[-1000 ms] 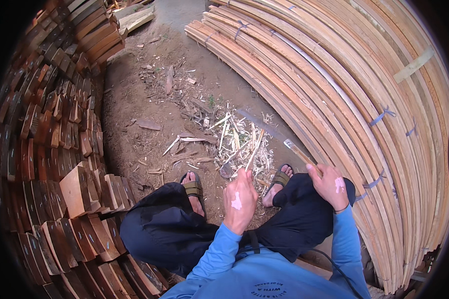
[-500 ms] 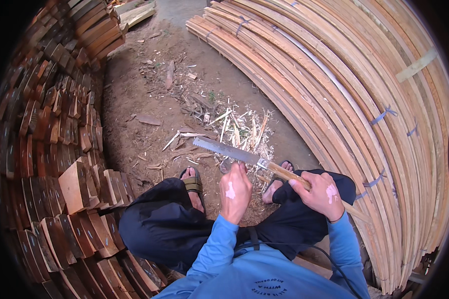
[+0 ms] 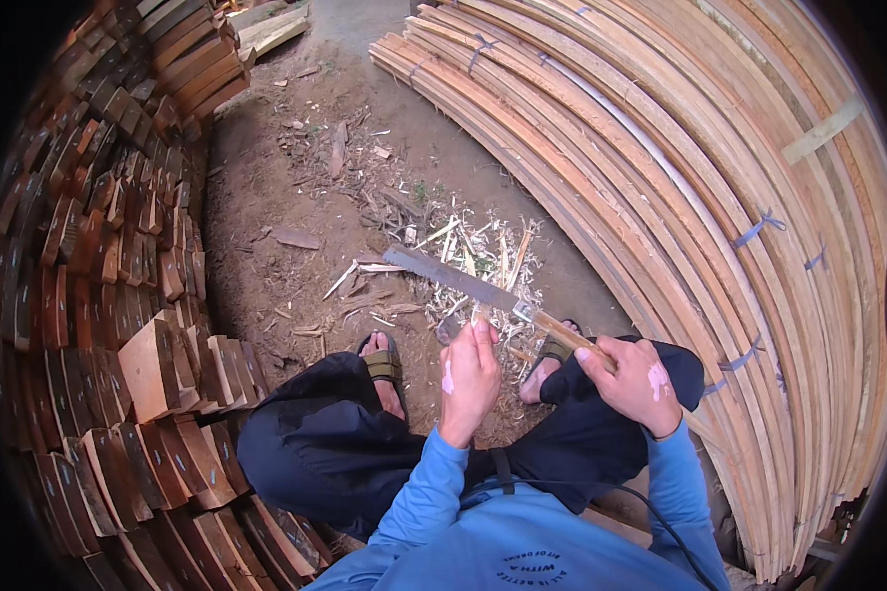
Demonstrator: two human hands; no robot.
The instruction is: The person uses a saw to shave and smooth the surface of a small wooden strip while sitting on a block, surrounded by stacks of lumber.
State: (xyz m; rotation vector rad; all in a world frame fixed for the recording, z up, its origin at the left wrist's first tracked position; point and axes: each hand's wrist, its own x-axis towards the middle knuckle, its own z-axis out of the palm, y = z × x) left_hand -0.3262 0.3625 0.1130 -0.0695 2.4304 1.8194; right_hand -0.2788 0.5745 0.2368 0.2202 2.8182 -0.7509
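head view: right hand (image 3: 633,382) grips knife (image 3: 483,288), left hand (image 3: 470,374) pinching stick (image 3: 481,313).

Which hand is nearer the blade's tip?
Left. The left hand pinches a thin wood piece right under the blade, about mid-length. The right hand grips the wooden handle at the far end from the tip.

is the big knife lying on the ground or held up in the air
Held up. The right hand grips the wooden handle, and the knife blade slants over the wood shavings, beside the left hand.
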